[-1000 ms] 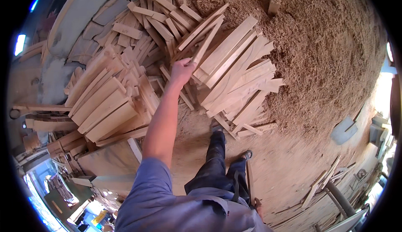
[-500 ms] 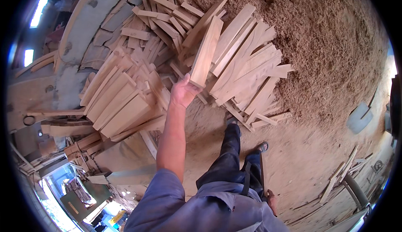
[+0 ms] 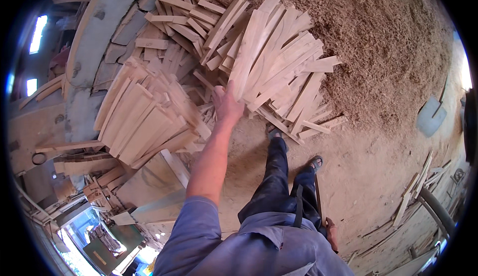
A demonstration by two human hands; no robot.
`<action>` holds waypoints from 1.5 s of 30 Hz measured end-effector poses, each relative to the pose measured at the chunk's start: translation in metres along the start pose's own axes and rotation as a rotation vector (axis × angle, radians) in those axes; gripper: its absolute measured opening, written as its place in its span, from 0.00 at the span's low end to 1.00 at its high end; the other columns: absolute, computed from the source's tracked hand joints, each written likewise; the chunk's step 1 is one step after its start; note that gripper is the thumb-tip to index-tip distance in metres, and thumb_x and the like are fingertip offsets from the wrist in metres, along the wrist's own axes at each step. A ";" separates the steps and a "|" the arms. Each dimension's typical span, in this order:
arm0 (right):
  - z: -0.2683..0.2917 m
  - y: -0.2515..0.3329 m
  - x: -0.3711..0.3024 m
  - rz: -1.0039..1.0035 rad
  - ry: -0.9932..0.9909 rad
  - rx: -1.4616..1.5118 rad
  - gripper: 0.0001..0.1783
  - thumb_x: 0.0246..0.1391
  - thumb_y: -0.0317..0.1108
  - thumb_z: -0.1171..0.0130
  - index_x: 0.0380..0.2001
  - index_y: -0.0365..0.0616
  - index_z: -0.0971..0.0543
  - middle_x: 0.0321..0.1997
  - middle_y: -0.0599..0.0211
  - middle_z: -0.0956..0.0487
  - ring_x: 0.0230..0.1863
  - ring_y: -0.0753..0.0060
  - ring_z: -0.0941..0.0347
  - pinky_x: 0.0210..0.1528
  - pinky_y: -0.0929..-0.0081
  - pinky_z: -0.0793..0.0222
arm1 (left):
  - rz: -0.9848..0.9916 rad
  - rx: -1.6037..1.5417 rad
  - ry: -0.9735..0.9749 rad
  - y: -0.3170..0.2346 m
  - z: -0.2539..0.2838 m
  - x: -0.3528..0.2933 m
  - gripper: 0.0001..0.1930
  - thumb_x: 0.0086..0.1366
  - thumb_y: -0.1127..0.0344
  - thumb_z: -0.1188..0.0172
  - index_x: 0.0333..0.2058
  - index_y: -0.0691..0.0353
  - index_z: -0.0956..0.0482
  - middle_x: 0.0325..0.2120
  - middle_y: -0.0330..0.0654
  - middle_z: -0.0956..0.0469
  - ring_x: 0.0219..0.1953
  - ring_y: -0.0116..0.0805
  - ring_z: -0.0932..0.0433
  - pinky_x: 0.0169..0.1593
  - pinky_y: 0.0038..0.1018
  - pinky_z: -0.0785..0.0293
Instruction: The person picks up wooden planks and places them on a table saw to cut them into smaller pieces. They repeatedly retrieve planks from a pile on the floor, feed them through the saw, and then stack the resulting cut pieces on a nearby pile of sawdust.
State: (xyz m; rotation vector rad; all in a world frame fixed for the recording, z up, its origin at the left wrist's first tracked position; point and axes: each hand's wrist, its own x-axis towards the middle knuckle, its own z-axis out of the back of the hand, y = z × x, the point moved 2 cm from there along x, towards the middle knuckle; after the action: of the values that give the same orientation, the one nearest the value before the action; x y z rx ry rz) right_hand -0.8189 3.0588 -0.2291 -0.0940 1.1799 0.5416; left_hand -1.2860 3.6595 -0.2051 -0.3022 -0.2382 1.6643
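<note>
My left hand reaches forward to the near end of a long pale wooden plank. This plank lies slanted on top of a fanned pile of similar planks. The thumb and fingers look spread apart, with the fingers against the plank's left edge; part of the hand's grip is hidden. My right hand hangs low beside my right leg. Its fingers are closed around the upper end of a narrow wooden strip, which runs down along the leg toward my foot.
Another stack of planks stands to the left, with loose offcuts behind it. A large heap of wood shavings fills the far right. A shovel and wood strips lie on the right. Stone slabs border the left.
The plank at my left hand has come down onto the pile. My left hand has shifted slightly right, and its fingers look more spread. My right hand stays low with the strip.
</note>
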 end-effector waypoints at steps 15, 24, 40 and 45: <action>-0.002 0.001 0.000 -0.012 -0.017 -0.086 0.24 0.66 0.34 0.50 0.63 0.41 0.26 0.42 0.46 0.15 0.37 0.60 0.18 0.39 0.65 0.22 | 0.069 -0.006 0.004 0.009 -0.005 -0.006 0.38 0.51 0.66 0.28 0.62 0.52 0.31 0.48 0.51 0.35 0.56 0.54 0.37 0.62 0.43 0.36; -0.014 0.017 -0.009 -0.027 -0.041 -0.148 0.22 0.64 0.30 0.50 0.60 0.45 0.23 0.45 0.47 0.16 0.43 0.52 0.17 0.45 0.60 0.22 | 0.438 -0.988 0.271 0.004 0.021 0.015 0.36 0.58 0.72 0.36 0.64 0.79 0.36 0.46 0.41 0.19 0.48 0.31 0.23 0.57 0.35 0.30; -0.052 -0.040 0.005 -0.061 0.011 0.152 0.24 0.67 0.35 0.52 0.63 0.43 0.25 0.41 0.55 0.15 0.38 0.66 0.19 0.42 0.68 0.23 | 0.723 -1.771 0.450 0.027 -0.040 -0.012 0.25 0.65 0.67 0.42 0.58 0.76 0.31 0.51 0.60 0.23 0.49 0.52 0.21 0.56 0.45 0.23; -0.043 -0.029 -0.001 -0.052 -0.004 0.045 0.25 0.61 0.32 0.44 0.62 0.49 0.24 0.42 0.50 0.15 0.41 0.51 0.18 0.44 0.57 0.23 | 0.659 -1.679 0.493 0.011 -0.035 -0.013 0.24 0.68 0.72 0.45 0.61 0.73 0.34 0.54 0.57 0.23 0.53 0.52 0.21 0.56 0.45 0.22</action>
State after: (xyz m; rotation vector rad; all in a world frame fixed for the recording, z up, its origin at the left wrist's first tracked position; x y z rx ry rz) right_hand -0.8429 3.0182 -0.2514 -0.0848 1.1825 0.4690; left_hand -1.2832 3.6448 -0.2410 -2.1756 -1.2241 1.5253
